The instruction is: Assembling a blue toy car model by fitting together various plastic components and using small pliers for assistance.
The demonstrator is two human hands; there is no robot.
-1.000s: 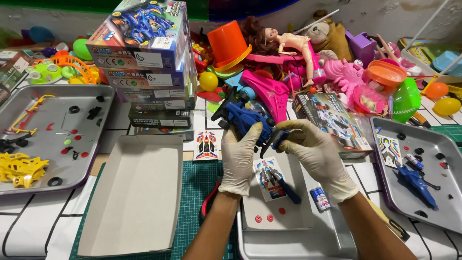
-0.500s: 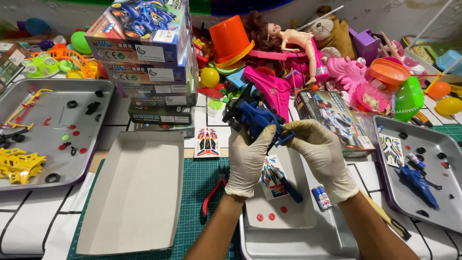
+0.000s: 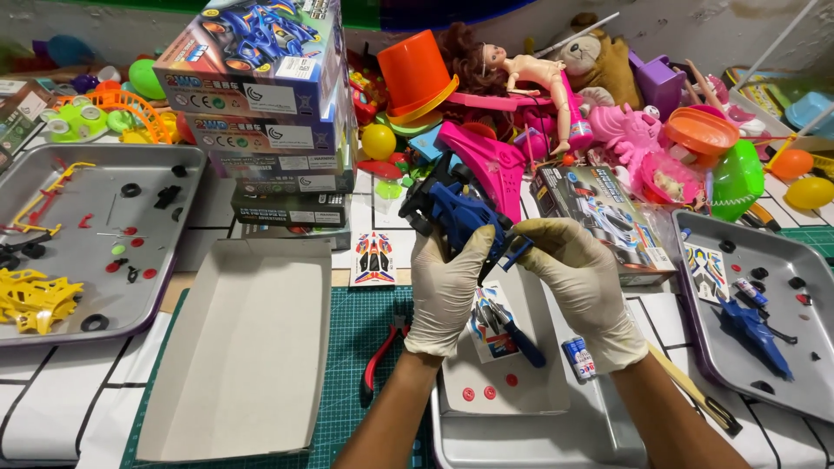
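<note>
A blue toy car body (image 3: 459, 213) is held up over the middle of the counter (image 3: 52, 408), above a small white tray (image 3: 521, 386). It is gripped from below by the gloved left hand (image 3: 445, 291), fingers wrapped round its underside. Its rear end is pinched by the fingertips of the gloved right hand (image 3: 584, 282), so both hands are closed on the car. On the white tray beneath, a sticker sheet (image 3: 491, 326) and a blue-handled tool (image 3: 519, 343) are seen, with small red parts near its front edge. Just beside the tray, two small batteries (image 3: 578, 358) are lying. An open cardboard box lid (image 3: 243, 347) is set on the green cutting mat (image 3: 365, 295) to the left, and red-handled pliers (image 3: 382, 352) are lying between lid and tray. Grey metal trays are placed at the left edge (image 3: 178, 252) and right edge (image 3: 695, 347) of the counter. A stack of toy boxes (image 3: 261, 113) is standing toward the back.
</note>
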